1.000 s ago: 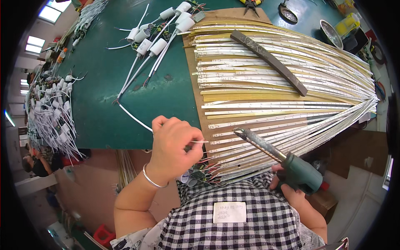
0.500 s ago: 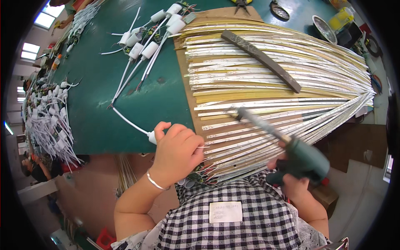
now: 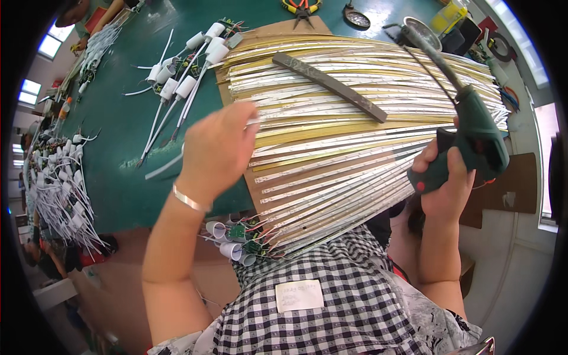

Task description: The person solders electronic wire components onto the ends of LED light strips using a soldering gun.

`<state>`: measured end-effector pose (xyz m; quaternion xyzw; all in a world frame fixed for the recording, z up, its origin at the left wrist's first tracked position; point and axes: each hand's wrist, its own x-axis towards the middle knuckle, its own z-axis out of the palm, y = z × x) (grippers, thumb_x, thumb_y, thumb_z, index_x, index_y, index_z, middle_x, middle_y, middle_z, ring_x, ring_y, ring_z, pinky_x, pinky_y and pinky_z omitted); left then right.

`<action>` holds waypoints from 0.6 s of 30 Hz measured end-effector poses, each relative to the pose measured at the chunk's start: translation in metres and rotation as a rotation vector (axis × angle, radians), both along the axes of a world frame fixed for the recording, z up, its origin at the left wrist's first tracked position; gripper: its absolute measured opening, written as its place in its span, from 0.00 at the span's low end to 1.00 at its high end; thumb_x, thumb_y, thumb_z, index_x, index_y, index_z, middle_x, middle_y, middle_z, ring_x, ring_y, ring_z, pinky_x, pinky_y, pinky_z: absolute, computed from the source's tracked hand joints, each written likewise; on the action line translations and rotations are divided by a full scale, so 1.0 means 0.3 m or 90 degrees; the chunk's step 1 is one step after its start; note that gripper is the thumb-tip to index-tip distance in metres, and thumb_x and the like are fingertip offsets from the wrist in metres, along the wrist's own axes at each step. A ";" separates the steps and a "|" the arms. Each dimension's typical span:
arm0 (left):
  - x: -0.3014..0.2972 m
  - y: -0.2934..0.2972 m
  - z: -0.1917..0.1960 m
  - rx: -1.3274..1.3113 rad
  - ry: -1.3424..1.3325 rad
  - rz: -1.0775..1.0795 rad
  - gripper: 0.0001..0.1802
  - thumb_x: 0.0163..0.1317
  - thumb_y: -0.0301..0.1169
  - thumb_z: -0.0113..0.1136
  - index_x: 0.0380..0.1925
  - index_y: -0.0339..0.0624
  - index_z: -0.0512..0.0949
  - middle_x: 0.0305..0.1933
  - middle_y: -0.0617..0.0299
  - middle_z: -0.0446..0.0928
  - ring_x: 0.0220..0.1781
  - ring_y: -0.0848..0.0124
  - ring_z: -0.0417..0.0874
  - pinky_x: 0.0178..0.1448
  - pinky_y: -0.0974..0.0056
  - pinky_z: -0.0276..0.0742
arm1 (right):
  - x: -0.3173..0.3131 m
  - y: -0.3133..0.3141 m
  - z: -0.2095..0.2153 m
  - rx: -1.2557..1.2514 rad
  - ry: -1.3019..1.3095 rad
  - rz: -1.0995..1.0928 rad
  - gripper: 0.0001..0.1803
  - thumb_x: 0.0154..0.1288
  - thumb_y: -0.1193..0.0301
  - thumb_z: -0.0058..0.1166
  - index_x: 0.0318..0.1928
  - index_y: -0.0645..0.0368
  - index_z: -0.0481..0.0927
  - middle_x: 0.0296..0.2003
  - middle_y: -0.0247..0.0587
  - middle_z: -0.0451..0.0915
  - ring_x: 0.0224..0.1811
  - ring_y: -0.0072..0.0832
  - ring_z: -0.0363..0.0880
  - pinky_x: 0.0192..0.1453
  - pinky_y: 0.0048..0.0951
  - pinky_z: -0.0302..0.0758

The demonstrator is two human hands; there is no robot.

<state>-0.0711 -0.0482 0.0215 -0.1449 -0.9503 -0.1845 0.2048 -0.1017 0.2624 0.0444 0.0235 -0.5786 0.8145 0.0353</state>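
Observation:
My right hand [image 3: 447,183] is wrapped round the grip of a green soldering gun [image 3: 476,130], whose long metal barrel points up and left over the far right of the strips. Above the left edge of the strips, my left hand [image 3: 219,148] is closed, slightly blurred. A white cable [image 3: 164,168] sticks out on its left side, and a small white bit shows at the fingertips; whatever else it holds is hidden by the hand. Beneath both hands lie thin white and yellow LED strips [image 3: 331,177] fanned out on brown cardboard [image 3: 255,189]. Wired white cylinders [image 3: 231,251] with green circuit boards hang by the near strip ends.
A dark grey bar [image 3: 331,87] lies across the strips. More white cylinders with cables [image 3: 186,86] rest on the green table [image 3: 130,195], and a large heap [image 3: 62,171] is at far left. Pliers [image 3: 302,10] and round metal dishes [image 3: 357,19] sit at the back.
My left hand has moved up and left from the near strip ends, the white cable with it. My right hand has lifted the soldering gun up and right, off the strips. The view has shifted slightly.

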 end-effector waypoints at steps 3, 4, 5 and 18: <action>-0.183 0.040 0.000 -0.123 0.000 -0.110 0.19 0.53 0.30 0.62 0.47 0.49 0.72 0.33 0.61 0.77 0.33 0.60 0.79 0.34 0.60 0.75 | 0.001 0.039 0.001 0.016 0.032 -0.009 0.22 0.66 0.69 0.46 0.59 0.60 0.63 0.27 0.42 0.71 0.24 0.28 0.71 0.29 0.28 0.71; -0.236 0.059 -0.009 -0.165 0.001 -0.122 0.20 0.52 0.32 0.63 0.47 0.51 0.73 0.32 0.62 0.76 0.33 0.61 0.79 0.35 0.60 0.75 | 0.002 0.048 -0.019 0.014 0.027 -0.008 0.22 0.66 0.69 0.46 0.59 0.60 0.63 0.27 0.42 0.71 0.24 0.28 0.71 0.29 0.28 0.71; -0.279 0.079 -0.006 -0.206 0.004 -0.135 0.21 0.51 0.33 0.64 0.47 0.53 0.74 0.32 0.63 0.75 0.34 0.63 0.80 0.36 0.61 0.75 | 0.014 0.057 -0.028 -0.011 0.004 -0.039 0.23 0.64 0.70 0.47 0.58 0.60 0.63 0.26 0.42 0.72 0.23 0.28 0.72 0.27 0.27 0.72; -0.448 0.146 -0.061 -0.271 -0.034 -0.228 0.13 0.52 0.36 0.63 0.39 0.50 0.77 0.37 0.68 0.73 0.36 0.65 0.80 0.37 0.61 0.76 | 0.089 0.171 -0.150 -0.044 -0.116 -0.126 0.21 0.66 0.69 0.45 0.58 0.59 0.63 0.28 0.39 0.71 0.25 0.26 0.72 0.31 0.29 0.72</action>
